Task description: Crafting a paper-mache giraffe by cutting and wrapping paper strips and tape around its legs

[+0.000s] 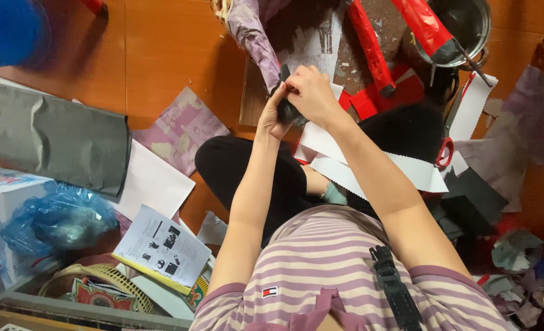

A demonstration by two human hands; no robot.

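Between both hands, above the crossed legs in black trousers (247, 171), sits a paper-wrapped roll (253, 37) in mottled purple whose lower end is dark, apparently black paper. The left hand (275, 113) cups that dark end from below with its fingers curled round it; the right hand (312, 92) comes over the top, fingertips pinching the same black end, so the two hands press close together on it. The roll slants up and away toward the top edge of the view.

Just beyond the hands lie two red paper-wrapped rolls (370, 46), the farther one resting its tip in a metal pot (477, 24). White paper strips with zigzag edges (376, 168) spread over the lap and to the right, and red-handled scissors (445, 150) lie beside them. Black paper scraps (474, 196) pile up further right.

To the left on the orange floor (161, 49) are a pink patterned sheet (180, 129), a large grey sheet (51, 141), a crumpled blue plastic bag (57, 217) on a white box, a printed leaflet (161, 248) and a woven basket (109, 276).
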